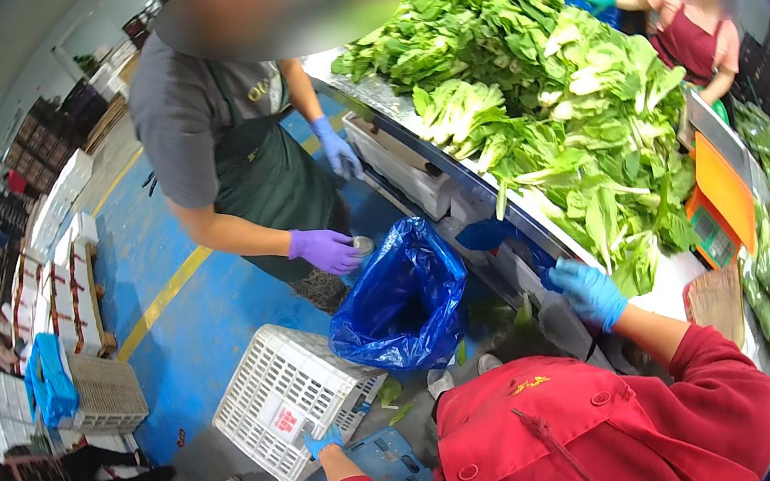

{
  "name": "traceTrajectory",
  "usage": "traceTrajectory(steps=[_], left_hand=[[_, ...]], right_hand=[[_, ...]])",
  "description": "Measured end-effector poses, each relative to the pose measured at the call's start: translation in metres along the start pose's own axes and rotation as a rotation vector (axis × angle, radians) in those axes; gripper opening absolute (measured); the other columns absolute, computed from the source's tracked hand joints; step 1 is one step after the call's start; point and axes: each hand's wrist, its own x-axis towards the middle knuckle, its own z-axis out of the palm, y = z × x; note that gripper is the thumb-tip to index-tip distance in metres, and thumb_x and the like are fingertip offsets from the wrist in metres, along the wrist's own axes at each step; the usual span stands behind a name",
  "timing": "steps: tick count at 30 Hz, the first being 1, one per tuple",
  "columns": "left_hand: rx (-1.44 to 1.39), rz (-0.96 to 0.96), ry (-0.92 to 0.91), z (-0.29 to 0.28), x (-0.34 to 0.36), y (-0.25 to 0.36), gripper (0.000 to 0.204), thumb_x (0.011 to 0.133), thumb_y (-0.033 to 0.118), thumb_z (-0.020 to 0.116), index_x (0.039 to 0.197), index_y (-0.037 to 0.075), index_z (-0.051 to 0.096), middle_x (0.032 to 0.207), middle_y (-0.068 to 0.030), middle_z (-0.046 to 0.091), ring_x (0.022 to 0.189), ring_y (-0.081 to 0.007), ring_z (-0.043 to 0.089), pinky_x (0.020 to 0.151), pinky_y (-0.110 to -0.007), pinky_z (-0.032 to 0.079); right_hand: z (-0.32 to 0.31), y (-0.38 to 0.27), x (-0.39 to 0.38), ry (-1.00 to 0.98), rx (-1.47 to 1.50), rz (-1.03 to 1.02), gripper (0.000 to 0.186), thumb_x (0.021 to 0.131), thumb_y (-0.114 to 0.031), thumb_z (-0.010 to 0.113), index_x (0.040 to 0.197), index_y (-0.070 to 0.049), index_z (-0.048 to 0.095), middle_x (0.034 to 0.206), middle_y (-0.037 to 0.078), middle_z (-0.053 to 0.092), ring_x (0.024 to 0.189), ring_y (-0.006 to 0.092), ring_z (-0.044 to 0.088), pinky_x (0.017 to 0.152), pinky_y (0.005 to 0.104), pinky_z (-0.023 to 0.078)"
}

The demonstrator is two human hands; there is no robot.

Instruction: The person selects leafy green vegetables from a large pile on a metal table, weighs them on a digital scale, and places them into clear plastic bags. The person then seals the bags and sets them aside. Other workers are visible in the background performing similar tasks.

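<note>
My left hand (pixel 322 439), in a blue glove, grips the near edge of a white slatted plastic crate (pixel 263 383), which is tilted above the floor. My right hand (pixel 590 293), also blue-gloved, is at the edge of the metal table (pixel 366 97), its fingers bent. A dark blue piece (pixel 489 234) reaches toward its fingertips; what the fingers hold I cannot make out. Beyond the crate stands a container lined with a blue plastic bag (pixel 350 328). Leafy green vegetables (pixel 543 113) are heaped on the table.
Facing me, a co-worker in a dark green apron (pixel 277 196) has a purple-gloved hand (pixel 326 250) beside the bag. Other people work across the table. An orange-framed scale (pixel 724 196) and a cutting board (pixel 716 302) are on the right. Another crate (pixel 106 394) stands left.
</note>
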Motion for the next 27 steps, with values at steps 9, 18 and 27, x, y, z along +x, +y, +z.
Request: traceTrajectory(steps=[9, 18, 27], left_hand=[[0.182, 0.109, -0.058, -0.017, 0.085, 0.015, 0.052, 0.095, 0.034, 0.029, 0.137, 0.008, 0.046, 0.143, -0.0080, 0.044, 0.133, -0.0290, 0.037, 0.110, -0.045, 0.029], [-0.267, 0.054, -0.294, -0.037, 0.129, 0.048, 0.047, 0.080, 0.005, 0.047, 0.126, -0.002, 0.052, 0.127, -0.0122, 0.056, 0.117, -0.0291, 0.050, 0.102, -0.041, 0.039], [-0.151, 0.254, -0.205, 0.009, 0.090, 0.083, 0.047, 0.076, -0.010, 0.052, 0.123, -0.006, 0.054, 0.126, -0.0178, 0.057, 0.116, -0.0317, 0.053, 0.102, -0.048, 0.041]], right_hand=[[0.005, 0.030, 0.020, -0.081, -0.172, 0.575, 0.064, 0.079, -0.010, 0.059, 0.139, -0.004, 0.038, 0.136, 0.023, 0.044, 0.122, 0.0377, 0.046, 0.103, 0.0421, 0.038], [0.013, 0.065, 0.003, -0.198, -0.135, 0.439, 0.074, 0.075, 0.004, 0.061, 0.143, -0.005, 0.033, 0.142, 0.021, 0.039, 0.131, 0.0373, 0.039, 0.105, 0.0371, 0.038], [0.001, 0.068, 0.016, -0.398, -0.070, 0.637, 0.070, 0.080, 0.001, 0.066, 0.143, -0.006, 0.036, 0.134, 0.013, 0.049, 0.117, 0.0234, 0.051, 0.101, 0.0301, 0.039]])
